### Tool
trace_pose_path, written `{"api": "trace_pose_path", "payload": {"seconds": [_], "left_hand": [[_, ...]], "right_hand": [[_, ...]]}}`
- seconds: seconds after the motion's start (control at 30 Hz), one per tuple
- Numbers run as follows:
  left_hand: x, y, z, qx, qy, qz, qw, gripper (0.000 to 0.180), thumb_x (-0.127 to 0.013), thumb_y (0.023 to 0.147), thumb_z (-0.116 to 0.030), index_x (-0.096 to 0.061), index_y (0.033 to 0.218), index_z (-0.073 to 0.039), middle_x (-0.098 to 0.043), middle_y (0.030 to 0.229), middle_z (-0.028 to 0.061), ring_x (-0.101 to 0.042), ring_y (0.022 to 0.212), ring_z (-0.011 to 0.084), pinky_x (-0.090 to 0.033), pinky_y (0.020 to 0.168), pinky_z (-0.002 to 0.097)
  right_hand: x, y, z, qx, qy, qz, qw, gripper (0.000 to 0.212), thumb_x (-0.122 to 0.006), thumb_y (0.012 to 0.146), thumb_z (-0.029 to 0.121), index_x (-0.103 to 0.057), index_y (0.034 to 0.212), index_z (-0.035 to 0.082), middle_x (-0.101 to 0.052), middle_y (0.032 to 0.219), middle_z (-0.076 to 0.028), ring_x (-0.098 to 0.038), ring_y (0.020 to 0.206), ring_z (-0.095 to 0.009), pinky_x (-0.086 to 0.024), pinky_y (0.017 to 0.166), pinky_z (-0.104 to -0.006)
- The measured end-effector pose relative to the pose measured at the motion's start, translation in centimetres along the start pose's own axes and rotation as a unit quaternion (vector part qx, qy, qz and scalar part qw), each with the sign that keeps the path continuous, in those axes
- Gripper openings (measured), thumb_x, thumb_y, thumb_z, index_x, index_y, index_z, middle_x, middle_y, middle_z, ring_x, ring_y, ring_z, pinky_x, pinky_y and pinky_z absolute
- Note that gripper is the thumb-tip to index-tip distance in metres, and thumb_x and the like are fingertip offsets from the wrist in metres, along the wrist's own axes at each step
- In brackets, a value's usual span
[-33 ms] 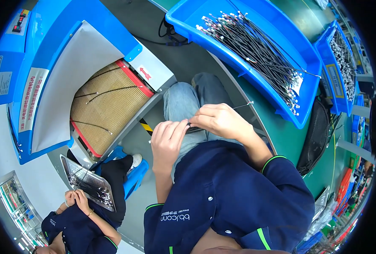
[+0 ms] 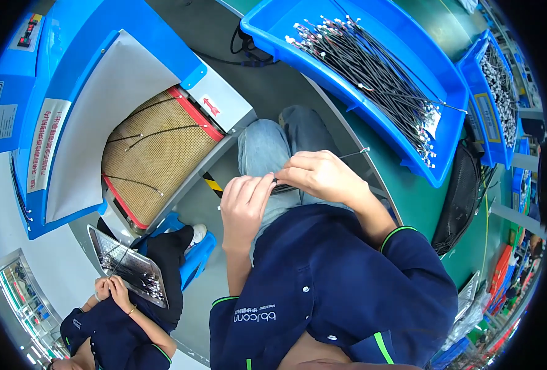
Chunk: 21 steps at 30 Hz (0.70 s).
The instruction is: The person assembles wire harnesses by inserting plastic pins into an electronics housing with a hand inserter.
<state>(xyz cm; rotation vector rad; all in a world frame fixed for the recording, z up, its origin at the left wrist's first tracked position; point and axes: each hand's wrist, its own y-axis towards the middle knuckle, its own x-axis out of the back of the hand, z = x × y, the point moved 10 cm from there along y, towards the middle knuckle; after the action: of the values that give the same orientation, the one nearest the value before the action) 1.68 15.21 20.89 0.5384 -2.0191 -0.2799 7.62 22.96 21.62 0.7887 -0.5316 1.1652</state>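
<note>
My left hand [image 2: 244,200] and my right hand [image 2: 316,173] meet above my lap, thumbs and fingertips pinched together. Between the fingertips shows a short black piece of a thin cable [image 2: 276,181]. Beyond my right hand, the cable's thin end sticks out to the right, tipped with a small white connector [image 2: 365,150]. Most of its length is hidden by my hands. A dark strip lies over my jeans just under the fingers, too covered to make out fully.
Left stands a blue machine [image 2: 144,31] with a mesh belt [image 2: 190,148] bearing several black cables. A large blue bin [image 2: 267,31] full of black cables sits on the green table [image 2: 409,203]. Lower left, a co-worker [image 2: 110,327] sits with a metal tray [image 2: 94,237] of cables.
</note>
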Motion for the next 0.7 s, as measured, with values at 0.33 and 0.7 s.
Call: {"api": "trace_pose_path", "payload": {"seconds": [0.33, 0.7], "left_hand": [[3.1, -2.7, 4.8, 0.085, 0.040, -0.032, 0.995, 0.015, -0.070, 0.074, -0.009, -0.068, 0.088, -0.006, -0.062, 0.084, 0.0054, -0.059, 0.084, 0.0233, -0.047, 0.083, 0.0409], [3.2, -3.2, 4.6, 0.146, -0.124, -0.063, 0.980, 0.015, -0.071, 0.073, 0.000, -0.067, 0.088, -0.001, -0.064, 0.078, 0.0089, -0.061, 0.074, 0.0244, -0.048, 0.065, 0.0330]], "right_hand": [[2.3, -0.3, -0.9, 0.010, -0.019, -0.032, 0.999, 0.015, -0.072, 0.073, 0.009, -0.064, 0.085, 0.005, -0.060, 0.072, -0.005, -0.060, 0.063, -0.021, -0.048, 0.053, -0.0319], [0.8, 1.0, 1.3, 0.044, -0.006, -0.042, 0.998, 0.017, -0.070, 0.071, 0.011, -0.066, 0.087, 0.007, -0.062, 0.077, -0.003, -0.059, 0.064, -0.017, -0.047, 0.053, -0.0301]]}}
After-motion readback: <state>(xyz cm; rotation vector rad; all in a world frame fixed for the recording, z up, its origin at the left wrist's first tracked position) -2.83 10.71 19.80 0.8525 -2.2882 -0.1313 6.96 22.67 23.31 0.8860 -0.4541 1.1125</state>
